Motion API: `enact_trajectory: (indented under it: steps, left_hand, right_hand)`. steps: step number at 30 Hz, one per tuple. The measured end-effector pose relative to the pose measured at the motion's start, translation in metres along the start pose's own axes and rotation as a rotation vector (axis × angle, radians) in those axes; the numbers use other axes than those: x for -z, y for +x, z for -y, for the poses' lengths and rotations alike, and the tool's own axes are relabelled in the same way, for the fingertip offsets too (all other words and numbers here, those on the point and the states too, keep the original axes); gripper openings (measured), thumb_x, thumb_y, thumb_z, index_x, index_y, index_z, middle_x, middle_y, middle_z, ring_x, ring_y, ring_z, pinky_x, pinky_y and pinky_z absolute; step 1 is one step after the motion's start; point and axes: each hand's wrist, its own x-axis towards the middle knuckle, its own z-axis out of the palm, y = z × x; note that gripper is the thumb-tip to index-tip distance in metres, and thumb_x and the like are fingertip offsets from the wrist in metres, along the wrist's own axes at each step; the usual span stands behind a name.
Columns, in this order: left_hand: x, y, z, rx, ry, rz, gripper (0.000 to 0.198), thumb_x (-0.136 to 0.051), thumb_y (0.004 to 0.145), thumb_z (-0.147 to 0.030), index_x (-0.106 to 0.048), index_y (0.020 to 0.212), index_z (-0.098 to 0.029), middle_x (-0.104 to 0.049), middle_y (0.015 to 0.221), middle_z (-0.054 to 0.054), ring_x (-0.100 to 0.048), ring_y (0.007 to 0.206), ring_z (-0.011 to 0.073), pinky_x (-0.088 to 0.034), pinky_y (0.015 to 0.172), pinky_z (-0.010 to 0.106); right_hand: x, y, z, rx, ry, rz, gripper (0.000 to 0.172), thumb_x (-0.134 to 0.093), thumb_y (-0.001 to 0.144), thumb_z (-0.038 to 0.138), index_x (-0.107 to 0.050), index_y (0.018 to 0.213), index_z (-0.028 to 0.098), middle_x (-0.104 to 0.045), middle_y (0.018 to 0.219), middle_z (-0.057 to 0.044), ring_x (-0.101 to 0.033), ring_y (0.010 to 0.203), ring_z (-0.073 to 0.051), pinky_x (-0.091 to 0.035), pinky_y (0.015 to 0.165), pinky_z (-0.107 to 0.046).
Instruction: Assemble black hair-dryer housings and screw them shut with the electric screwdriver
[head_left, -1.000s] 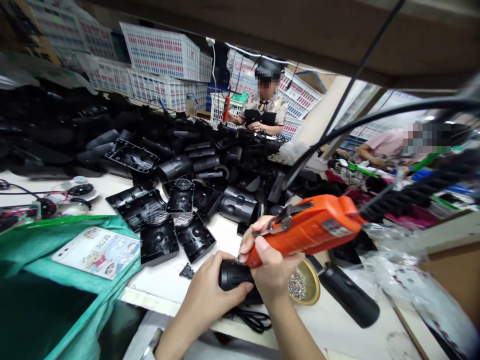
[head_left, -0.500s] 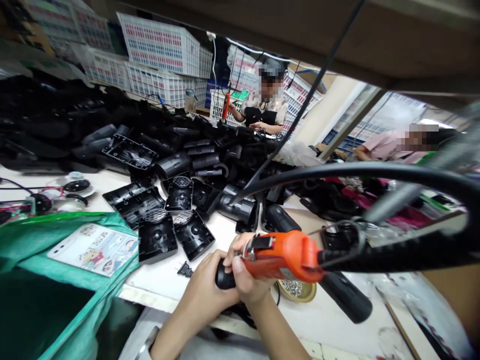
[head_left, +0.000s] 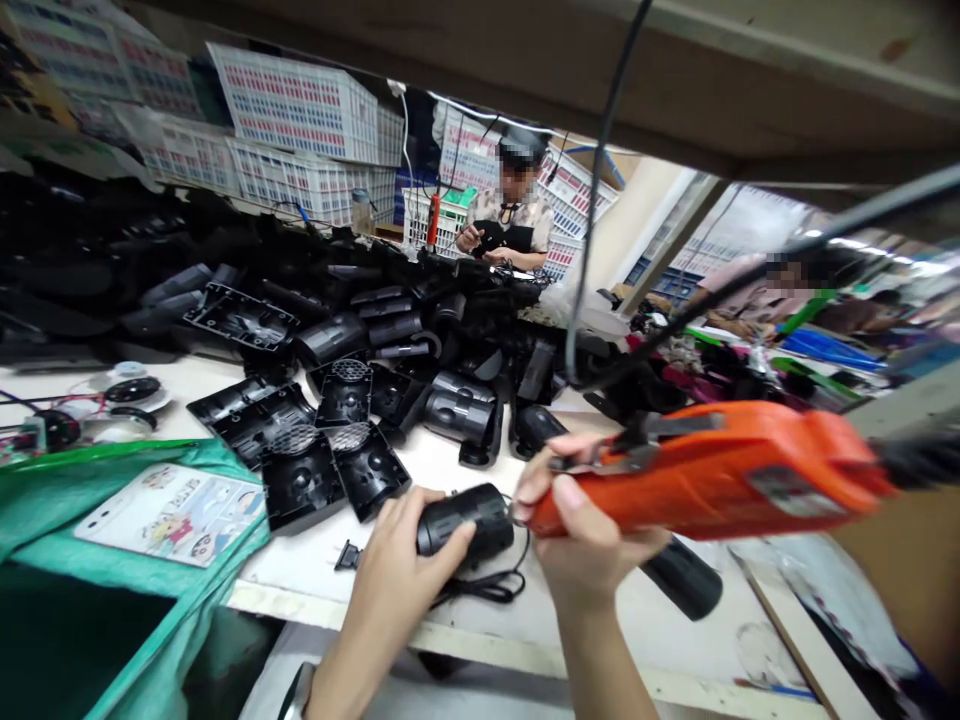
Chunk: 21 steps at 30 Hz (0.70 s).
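My left hand (head_left: 409, 560) is wrapped round a black cylindrical plastic housing (head_left: 469, 522), just above the bench's front edge. In my right hand (head_left: 585, 525) is an orange electric screwdriver (head_left: 705, 475), lying nearly level with its cable end to the right. Its front end points left, close to the right end of the housing; whether they touch I cannot tell. Below the housing a black cord (head_left: 491, 585) lies coiled, and a black plug (head_left: 348, 556) rests left of my left hand. Another black cylindrical part (head_left: 684, 578) lies under the screwdriver.
Open black shell halves (head_left: 300, 480) lie beyond my hands, before a large heap of black parts (head_left: 247, 260). A green cloth bag (head_left: 225, 520) with a printed card is at left. A cable (head_left: 596, 220) hangs down in front. Across the bench sits a co-worker (head_left: 514, 215).
The screwdriver has moved right and nearer, turning from the housing's end to lie level. My hands have drawn apart, and the housing now shows lengthwise. The view has shifted slightly right.
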Motion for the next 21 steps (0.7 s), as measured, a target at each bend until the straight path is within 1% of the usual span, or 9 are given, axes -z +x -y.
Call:
enact_trajectory:
  steps: [2,4,6,8,11,14,18,21]
  left_hand:
    - [0.002,0.001,-0.002,0.027,0.027,-0.026,0.03,-0.056,0.095,-0.053,-0.061,0.108,-0.026,-0.069,0.108,0.008,-0.061,0.109,0.0355,-0.047,0.093,0.05]
    - [0.003,0.001,-0.003,0.038,0.047,-0.039,0.031,-0.054,0.096,-0.054,-0.061,0.107,-0.026,-0.069,0.107,0.009,-0.061,0.108,0.0357,-0.047,0.092,0.05]
    - [0.002,0.001,-0.003,0.04,0.064,-0.053,0.032,-0.054,0.096,-0.055,-0.061,0.106,-0.025,-0.068,0.106,0.009,-0.062,0.107,0.0358,-0.048,0.091,0.049]
    - [0.001,0.001,-0.001,0.04,0.077,-0.065,0.033,-0.054,0.095,-0.056,-0.061,0.106,-0.025,-0.068,0.106,0.009,-0.062,0.107,0.0355,-0.048,0.091,0.048]
    - [0.001,0.001,0.001,0.04,0.086,-0.075,0.032,-0.054,0.095,-0.056,-0.06,0.105,-0.026,-0.069,0.104,0.008,-0.063,0.106,0.034,-0.048,0.09,0.046]
    - [0.002,0.002,0.003,0.038,0.09,-0.077,0.033,-0.055,0.094,-0.059,-0.06,0.101,-0.027,-0.069,0.1,0.006,-0.064,0.102,0.0325,-0.049,0.088,0.043]
    - [0.003,0.003,0.003,0.03,0.107,-0.075,0.031,-0.055,0.094,-0.058,-0.059,0.098,-0.028,-0.069,0.098,0.005,-0.065,0.1,0.0313,-0.048,0.086,0.041]
    - [0.004,0.004,0.001,0.04,0.128,-0.07,0.03,-0.054,0.095,-0.057,-0.059,0.099,-0.028,-0.069,0.099,0.006,-0.066,0.101,0.0316,-0.048,0.085,0.041]
  right_hand:
    - [0.007,-0.001,0.007,0.02,-0.013,-0.123,0.009,-0.068,0.078,0.018,-0.067,0.086,0.021,-0.064,0.054,0.004,-0.055,0.04,-0.014,-0.044,0.037,-0.024]
    - [0.013,-0.006,0.006,0.017,-0.015,-0.209,0.008,-0.066,0.076,0.017,-0.064,0.083,0.021,-0.062,0.051,0.005,-0.054,0.039,-0.014,-0.045,0.038,-0.024]
    - [0.014,-0.012,-0.002,0.03,-0.014,-0.262,0.008,-0.064,0.076,0.017,-0.062,0.083,0.022,-0.061,0.05,0.006,-0.053,0.039,-0.014,-0.046,0.04,-0.026]
    - [0.013,-0.018,-0.013,0.045,-0.021,-0.288,0.009,-0.063,0.077,0.017,-0.062,0.085,0.022,-0.06,0.051,0.006,-0.053,0.04,-0.014,-0.046,0.041,-0.026]
    - [0.01,-0.024,-0.028,0.03,-0.066,-0.291,0.009,-0.065,0.08,0.017,-0.061,0.087,0.02,-0.061,0.056,0.005,-0.056,0.042,-0.014,-0.046,0.04,-0.026]
    - [0.008,-0.027,-0.037,-0.011,-0.132,-0.26,0.012,-0.07,0.081,0.02,-0.061,0.088,0.019,-0.062,0.059,0.004,-0.057,0.042,-0.014,-0.047,0.04,-0.026]
    - [0.008,-0.028,-0.041,-0.064,-0.163,-0.17,0.015,-0.072,0.078,0.024,-0.06,0.085,0.019,-0.061,0.056,0.005,-0.054,0.04,-0.013,-0.046,0.038,-0.024]
    - [0.011,-0.028,-0.043,-0.078,-0.143,-0.117,0.014,-0.07,0.079,0.027,-0.059,0.085,0.02,-0.06,0.053,0.006,-0.054,0.038,-0.012,-0.045,0.037,-0.023]
